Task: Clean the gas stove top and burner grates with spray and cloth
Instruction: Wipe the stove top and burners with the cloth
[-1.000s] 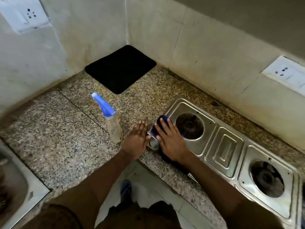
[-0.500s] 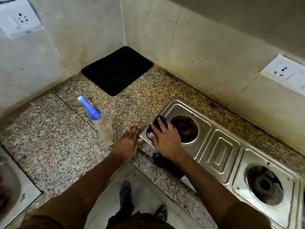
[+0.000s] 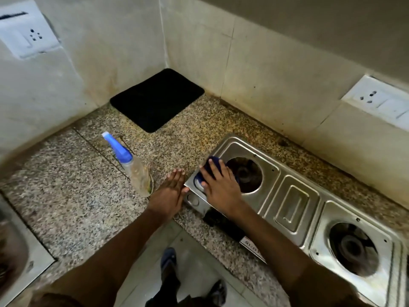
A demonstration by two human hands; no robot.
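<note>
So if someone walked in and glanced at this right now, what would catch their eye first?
Probably the right hand pressing a dark blue cloth flat onto the near left corner of the steel gas stove, beside an open burner well with no grate on it. Next, the left hand lying flat on the speckled granite counter against the stove's edge, with the blue-topped spray bottle standing just left of it. A black mat fills the far corner.

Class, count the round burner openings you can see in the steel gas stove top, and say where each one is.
2. The left burner opening lies beside the right hand, which presses a blue cloth on the steel gas stove top. The right burner opening lies near the frame's edge, beyond which more may be hidden.
</note>
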